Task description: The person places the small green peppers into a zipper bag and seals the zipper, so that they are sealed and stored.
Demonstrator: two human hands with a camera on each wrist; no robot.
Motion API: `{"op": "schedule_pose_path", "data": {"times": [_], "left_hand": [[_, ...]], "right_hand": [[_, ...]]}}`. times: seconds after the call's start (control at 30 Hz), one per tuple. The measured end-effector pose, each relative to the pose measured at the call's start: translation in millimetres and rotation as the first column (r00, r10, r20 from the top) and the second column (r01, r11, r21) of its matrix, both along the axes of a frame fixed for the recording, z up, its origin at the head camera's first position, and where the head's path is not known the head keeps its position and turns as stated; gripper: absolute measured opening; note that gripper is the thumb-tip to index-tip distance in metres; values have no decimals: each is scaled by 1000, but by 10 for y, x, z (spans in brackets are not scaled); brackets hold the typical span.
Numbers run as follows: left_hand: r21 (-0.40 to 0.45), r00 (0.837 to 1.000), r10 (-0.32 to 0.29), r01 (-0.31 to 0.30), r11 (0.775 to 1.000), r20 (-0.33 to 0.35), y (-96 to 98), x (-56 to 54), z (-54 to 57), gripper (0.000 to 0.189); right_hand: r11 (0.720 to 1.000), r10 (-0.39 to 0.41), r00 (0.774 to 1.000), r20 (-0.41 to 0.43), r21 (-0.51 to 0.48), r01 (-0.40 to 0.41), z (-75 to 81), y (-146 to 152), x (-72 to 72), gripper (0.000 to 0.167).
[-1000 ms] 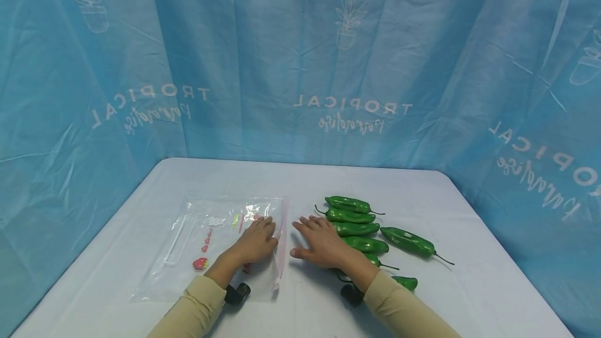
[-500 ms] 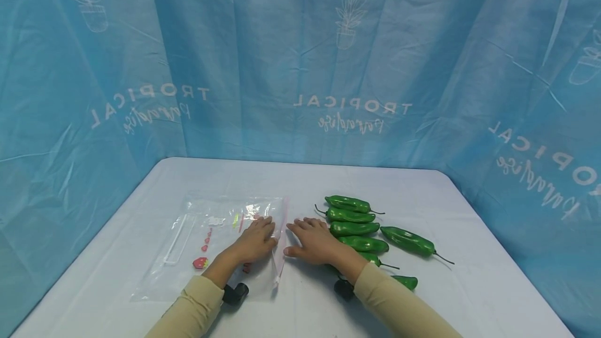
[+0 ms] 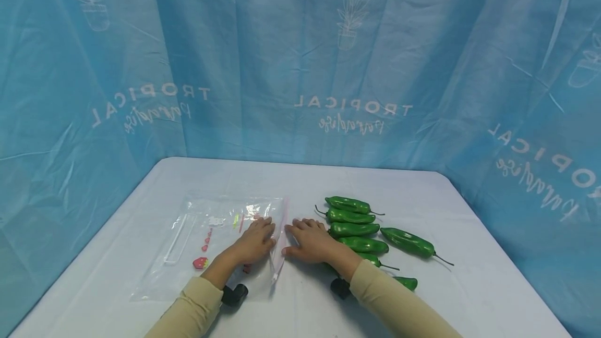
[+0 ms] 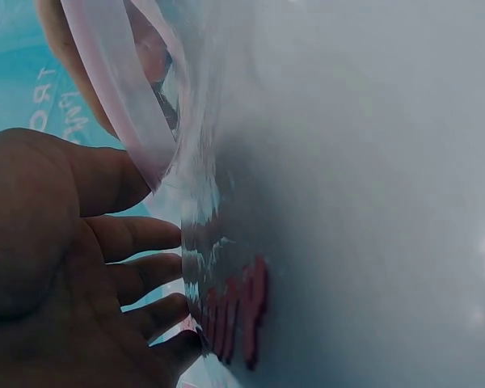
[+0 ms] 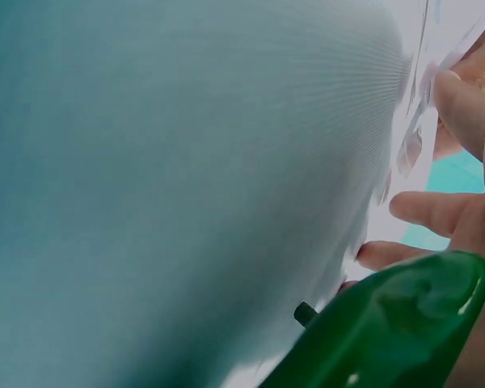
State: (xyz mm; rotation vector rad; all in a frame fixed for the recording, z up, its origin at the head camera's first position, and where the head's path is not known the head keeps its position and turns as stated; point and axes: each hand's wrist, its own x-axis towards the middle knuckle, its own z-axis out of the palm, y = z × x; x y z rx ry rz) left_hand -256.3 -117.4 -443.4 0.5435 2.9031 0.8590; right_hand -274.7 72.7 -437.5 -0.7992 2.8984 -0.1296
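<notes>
A clear zip bag (image 3: 183, 275) with a pink zipper edge (image 3: 284, 210) and red printed shapes lies flat on the left of the table. My left hand (image 3: 255, 240) rests on it near that edge, its fingertips against the plastic in the left wrist view. There the pink strip (image 4: 117, 89) lifts away in a loop by my thumb. My right hand (image 3: 307, 241) lies palm down at the bag's mouth, and its thumb (image 5: 461, 101) touches the bag's edge in the right wrist view. Several green peppers (image 3: 359, 244) lie right of it, some partly hidden by the arm.
One pepper (image 3: 408, 241) lies apart to the right, its stem pointing to the front right. A white cloth covers the table (image 3: 300, 176). Blue printed curtains (image 3: 281, 56) enclose its back and sides. Black wrist cameras (image 3: 235, 294) sit under both wrists.
My right hand has moved left, from beside the peppers to the bag's zipper edge, uncovering more of the middle peppers. My left hand has stayed almost in place on the bag.
</notes>
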Motion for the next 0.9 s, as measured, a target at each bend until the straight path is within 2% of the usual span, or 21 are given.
{"op": "schedule_pose_path", "data": {"times": [0.33,0.9], "left_hand": [[-5,998,-38,38,999,-41,-31,27,28,45],[10,996,21,-20,1000,-91,-22,8,9,35]], "right_hand": [[1000,5,1000,15,28,-5,26,-31,28,72],[999,-10,999,32,42,8,-12,-40,8,73]]}}
